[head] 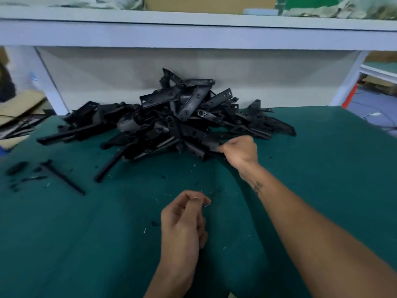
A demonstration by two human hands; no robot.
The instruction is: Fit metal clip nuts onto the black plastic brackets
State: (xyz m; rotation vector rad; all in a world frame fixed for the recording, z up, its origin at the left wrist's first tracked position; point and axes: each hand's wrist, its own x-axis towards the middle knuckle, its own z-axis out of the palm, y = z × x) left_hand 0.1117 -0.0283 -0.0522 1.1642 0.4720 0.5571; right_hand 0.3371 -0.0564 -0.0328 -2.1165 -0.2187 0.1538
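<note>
Right hand (240,150) reached out to the near right edge of the bracket pile (169,117), grip pinching the end of one matte black plastic bracket (209,144), fingers curled round it. That bracket lies low in the heap, flat and angular, extending left from the grip. Pile is a tangle of long ribbed strips with punched holes, some flat plates, some curved housings, stacked against the white back panel beyond the grip. Left hand (184,222) hovers nearer the body, below-left of the right grip, fingers loosely curled with fingertips together; cannot tell if anything is between them. Table (322,168) covered in dark green felt-like mat, littered with thin pale shavings. Loose black rod (63,178) and small scraps lie far left of both hands.
</note>
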